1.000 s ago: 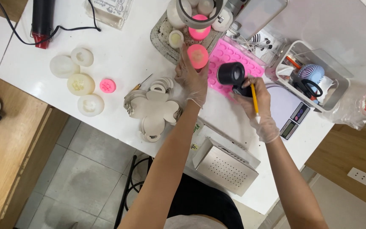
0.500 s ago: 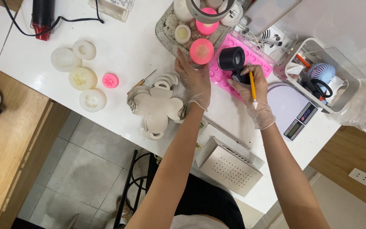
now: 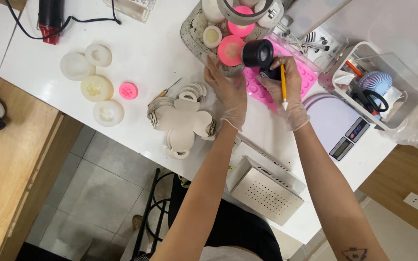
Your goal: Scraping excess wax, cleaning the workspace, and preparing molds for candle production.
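My gloved left hand lies flat with its fingers apart, the fingertips on the edge of a grey tray. Just beyond them a round pink mould rests in the tray among white and pink round pieces. In my gloved right hand are a black cylinder, gripped at its base and held over the tray's edge, and a yellow pencil pointing toward me. A pink silicone mould sheet lies under both hands.
On the white table are a stack of white flower-shaped pieces, white round moulds, a small pink disc, a heat gun, a scale, a white basket and a perforated metal box.
The pink mould has left my left fingertips and now lies in the grey tray. My right hand has carried the black cylinder up beside it.
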